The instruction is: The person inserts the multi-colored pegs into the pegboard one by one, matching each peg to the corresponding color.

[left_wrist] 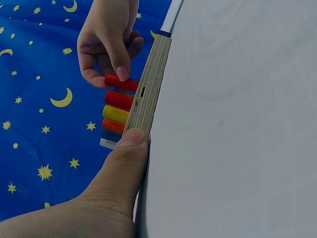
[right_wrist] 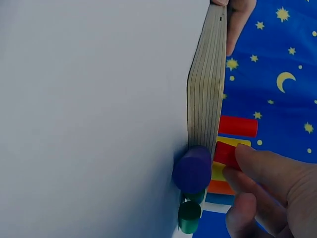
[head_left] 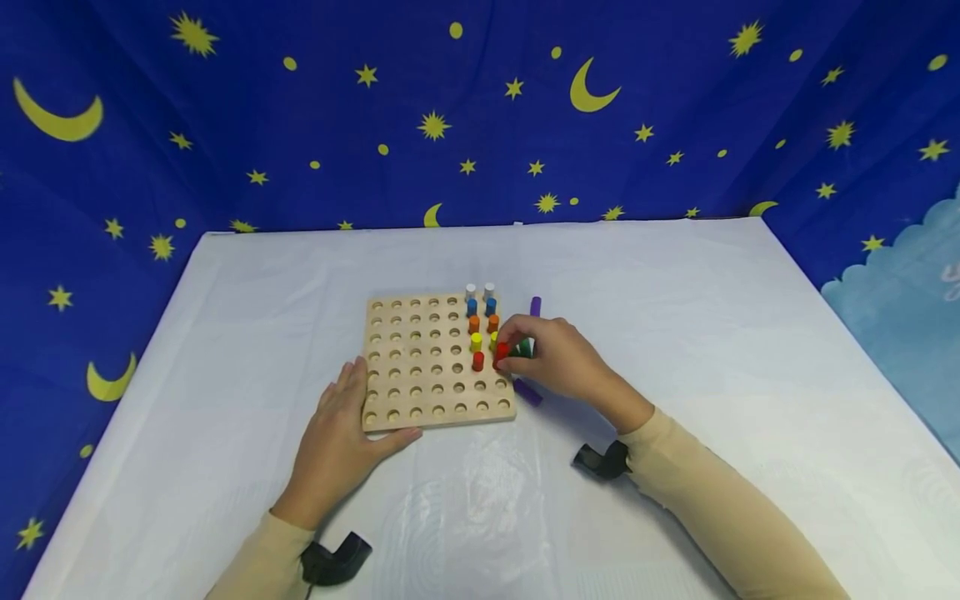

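Observation:
A square wooden pegboard (head_left: 416, 358) with rows of round holes lies on the table. Two columns at its right side hold pairs of white, blue (head_left: 472, 307), orange (head_left: 474, 324) and yellow pegs (head_left: 476, 342), plus a red peg (head_left: 477, 362) in the left one. My right hand (head_left: 558, 354) pinches another red peg (right_wrist: 228, 154) between thumb and finger, its lower end at the board beside the standing red one. At the board's left front corner rests my left hand (head_left: 341, 433), its thumb (left_wrist: 132, 139) along the front edge and its fingers by the left side.
Right of the board lie loose purple pegs (head_left: 528, 392) and green pegs (right_wrist: 190, 215), the green ones partly under my right hand. A white cloth covers the table (head_left: 675, 333). Behind it hangs a blue curtain (head_left: 495, 117) with yellow moons and stars.

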Motion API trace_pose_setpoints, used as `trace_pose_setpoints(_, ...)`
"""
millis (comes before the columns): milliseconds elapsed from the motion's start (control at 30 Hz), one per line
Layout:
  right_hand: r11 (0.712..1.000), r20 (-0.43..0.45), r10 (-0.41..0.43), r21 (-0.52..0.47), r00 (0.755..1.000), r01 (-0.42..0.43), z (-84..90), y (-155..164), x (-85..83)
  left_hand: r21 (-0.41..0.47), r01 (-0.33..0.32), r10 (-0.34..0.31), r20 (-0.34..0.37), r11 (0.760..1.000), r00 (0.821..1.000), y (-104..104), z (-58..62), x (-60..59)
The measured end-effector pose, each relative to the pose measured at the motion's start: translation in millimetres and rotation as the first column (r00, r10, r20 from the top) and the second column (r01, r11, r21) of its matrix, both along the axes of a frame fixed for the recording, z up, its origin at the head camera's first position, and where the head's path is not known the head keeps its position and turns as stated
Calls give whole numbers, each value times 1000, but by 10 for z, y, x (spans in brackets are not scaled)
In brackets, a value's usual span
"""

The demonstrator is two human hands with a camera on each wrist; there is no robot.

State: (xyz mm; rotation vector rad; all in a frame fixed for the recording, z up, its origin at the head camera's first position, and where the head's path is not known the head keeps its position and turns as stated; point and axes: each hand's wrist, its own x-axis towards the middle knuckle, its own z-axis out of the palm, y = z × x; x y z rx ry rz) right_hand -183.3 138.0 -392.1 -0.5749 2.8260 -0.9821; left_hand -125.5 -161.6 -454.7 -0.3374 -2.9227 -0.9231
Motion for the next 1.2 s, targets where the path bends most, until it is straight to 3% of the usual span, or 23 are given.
trace_pose_setpoints(400,997,-41,43,64,998,-40,3,18,0,6,-1,1,15,1000,1000,7,22,11)
trace_pose_setpoints(600,999,-74,-6,32,997,9,12,164,2,5,1,-1,9,1000,1000,13,16,8)
trace_pose_setpoints(767,993,-45,2,119,999,3,2,163,-29,4,-2,2,18,1000,1000,6,30,12)
trace_pose_setpoints(1000,940,16,33,338,999,-36,30,50,-85,3,-2,2,7,1000,1000,6,18,5)
trace_pose_setpoints(1200,895,53,54,440,997,-72,116,34,-106,-4,-4,4,17,1000,1000,10,16,4)
